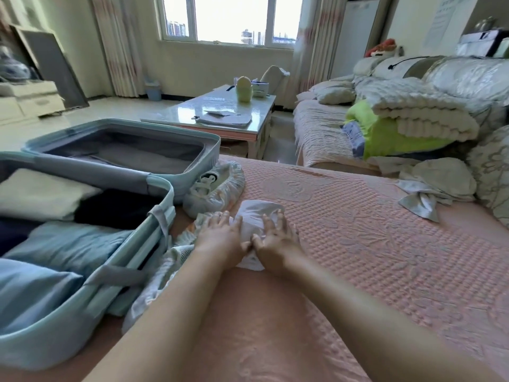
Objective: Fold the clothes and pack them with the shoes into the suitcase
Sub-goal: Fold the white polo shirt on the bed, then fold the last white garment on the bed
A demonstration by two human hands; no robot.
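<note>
Bedspread in pink covers the bed (pixel 385 244) where the work is laid out. On its left side lies the open suitcase (pixel 162 194). The nearer half is already well filled with folded clothes (pixel 68 244) in cream, dark and blue, while the farther half (pixel 212 144) shows only its grey lining.

Beyond the bed, a sofa (pixel 316 133) carries stacked quilts and a bright green cover. A glossy counter (pixel 220 111) stands between it and the window.

A crumpled pale cloth (pixel 421 197) lies well apart on the right of the bed, not yet folded. Just beside the suitcase corner sits a shoe (pixel 217 186) in a frilled cover. More frilled fabric (pixel 176 244) trails along the case wall; what it wraps I cannot tell.

The small white garment (pixel 256 216) lies on the bedspread near the covered shoe. Both hands rest on it. The left hand (pixel 220 232) and the right hand (pixel 275 235) lie flat with fingers spread, pressing down, thumbs nearly meeting at the near edge and gripping nothing.

By my reading this is the folding step, with the piece being flattened or its crease set. The next move likely calls for one more fold, or a lift leftward into the nearer half. That half has little room left, and the shoe and frilled fabric sit in the direct path, so the carry would need to go over them.
</note>
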